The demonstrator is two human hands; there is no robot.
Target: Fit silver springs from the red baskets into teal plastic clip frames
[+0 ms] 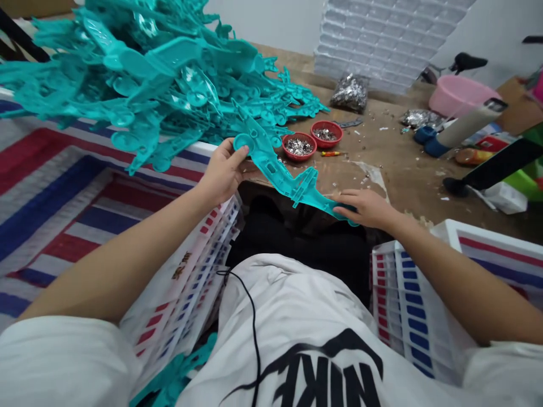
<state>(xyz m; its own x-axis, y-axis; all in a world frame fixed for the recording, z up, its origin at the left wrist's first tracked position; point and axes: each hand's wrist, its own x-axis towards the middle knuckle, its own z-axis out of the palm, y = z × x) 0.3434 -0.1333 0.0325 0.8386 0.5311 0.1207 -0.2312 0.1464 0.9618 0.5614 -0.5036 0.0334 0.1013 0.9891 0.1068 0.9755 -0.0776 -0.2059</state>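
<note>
A long teal moulded plastic part (275, 169) is stretched between my two hands above my lap, sloping down to the right. My left hand (224, 172) pinches its round upper end between thumb and fingers. At the narrow lower end, my right hand (360, 208) grips the same part, its fingertips over the tip. Just beyond the part stand two red baskets of small shiny metal pieces, the nearer basket (299, 158) and the farther basket (327, 141). A big heap of similar teal parts (169, 73) rises at the upper left.
White crates lined with striped cloth stand on both sides, the left crate (182, 265) and the right crate (418, 316). On the brown table (373, 135) lie a bag of metal pieces (351, 92) and a small yellow-red tool (334, 154). A pink basin (462, 96) sits at the right.
</note>
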